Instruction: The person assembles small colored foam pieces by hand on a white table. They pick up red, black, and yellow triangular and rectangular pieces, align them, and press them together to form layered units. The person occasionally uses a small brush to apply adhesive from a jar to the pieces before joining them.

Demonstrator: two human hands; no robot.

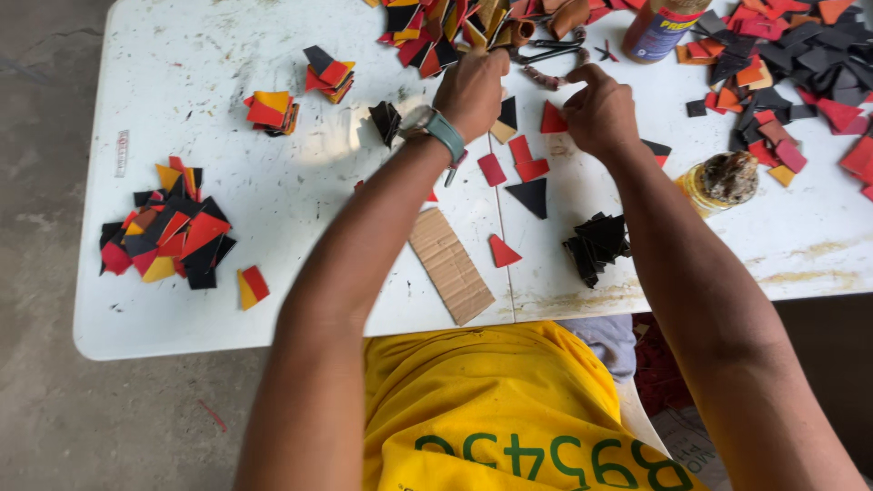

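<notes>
Scraps of cut leather, red, black and orange, are what my hands are busy with, and I place everything from the cardboard strip (pixel 451 265) lying near my edge of the table (pixel 273 291).

Just right of the strip sits a small red triangle (pixel 503 252), and further right a heap of black pieces (pixel 596 245). Beyond the strip lie a black triangle (pixel 530 195) and two red squares (pixel 509 162), spread flat and apart from each other. Far left of the strip is a mixed pile (pixel 168 232).

Past those loose pieces, further from me than the strip, come my hands. My left hand (pixel 473 91) is curled, knuckles up, over a black-and-tan piece (pixel 505 120); its fingers look closed, but I cannot tell whether they grip anything. My right hand (pixel 598 111) sits just right of a red piece (pixel 552 119), fingers bent inward; whether they pinch something is hidden too. That red piece lies between the two hands, nearer my right, its point aimed away from me.

Farthest from the strip are the big scrap heap (pixel 446 27), scissors (pixel 546 47) and a bottle (pixel 662 29). A glue jar (pixel 723 180) stands right of my right forearm.
</notes>
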